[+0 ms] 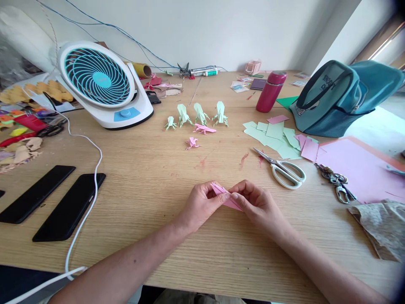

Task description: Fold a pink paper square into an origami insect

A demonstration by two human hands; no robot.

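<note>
1. Fingers (222,199) of the left hand (196,207) and right hand (267,207) pinch one small folded pink paper (233,205), thumbs close together on its near side; the other fingertips are partly hidden, so I cannot tell exactly how they grip.
2. Taking the scissors (278,164) as landmark, this paper is to their left and nearer the person; whether it touches the table (142,190) is unclear.
3. Several layers seem to gather at the narrow end by the left hand. Judged as a creasing step, it calls for lining up the edges before pressing.
4. Best let one hand steady the layers while the other thumb runs slowly along the fold, working outward from the middle.
5. Thin paper points probably buckle easily, so go lightly at the tip and firmly along the crease.
6. If layers slip, resting the piece on the table left of the scissors should give firmer backing.
7. Pink figures (191,143) sit left of and beyond the scissors, apart from both hands; keep sudden movements away from them.
</note>
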